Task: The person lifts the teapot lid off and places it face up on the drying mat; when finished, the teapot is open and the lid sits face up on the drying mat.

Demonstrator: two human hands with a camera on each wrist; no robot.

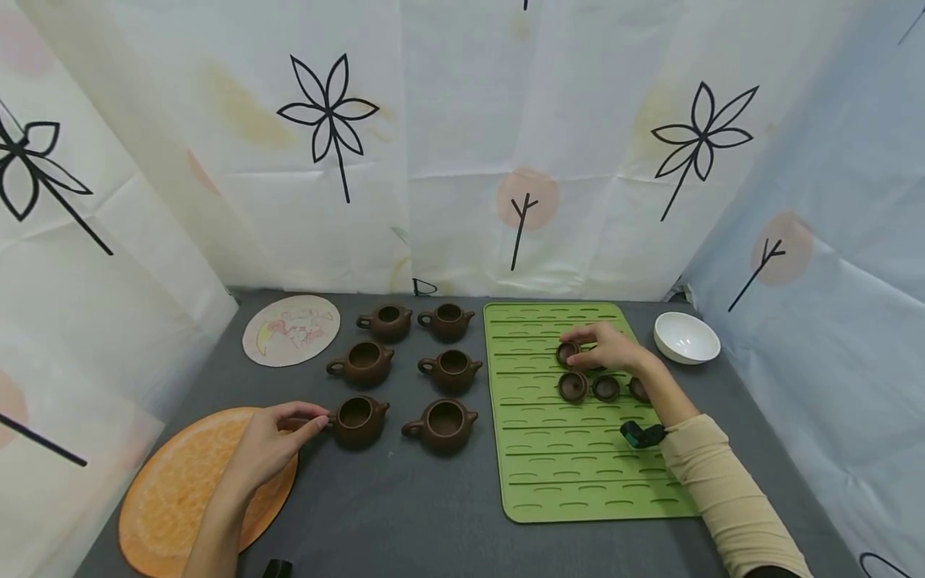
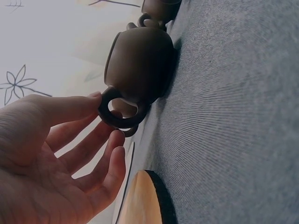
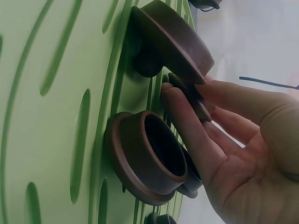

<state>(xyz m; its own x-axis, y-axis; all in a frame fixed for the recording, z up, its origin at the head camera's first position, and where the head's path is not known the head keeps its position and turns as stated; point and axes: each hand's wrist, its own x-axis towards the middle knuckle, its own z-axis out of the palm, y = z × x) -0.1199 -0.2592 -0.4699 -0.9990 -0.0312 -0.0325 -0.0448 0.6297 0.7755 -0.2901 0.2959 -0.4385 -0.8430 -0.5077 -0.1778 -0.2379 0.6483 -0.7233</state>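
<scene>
Six lidless brown teapots stand in two columns on the grey table [image 1: 405, 514]. My left hand [image 1: 312, 421] [image 2: 108, 116] is at the front left teapot [image 1: 357, 421] [image 2: 140, 63]. Thumb and forefinger pinch its ring handle [image 2: 117, 122]; the other fingers lie straight. On the green ribbed mat [image 1: 571, 474] [image 3: 51, 116] lie several brown lids [image 1: 573, 386] [image 3: 149, 154]. My right hand [image 1: 588, 349] [image 3: 187, 91] pinches one lid [image 3: 190, 95] by its edge between thumb and fingers. In the head view that lid is mostly hidden under the hand.
A white bowl [image 1: 686, 337] sits right of the mat. A round pale coaster [image 1: 291, 329] lies at the back left and a large orange round mat [image 1: 181, 498] at the front left. Printed curtains close off the back and both sides.
</scene>
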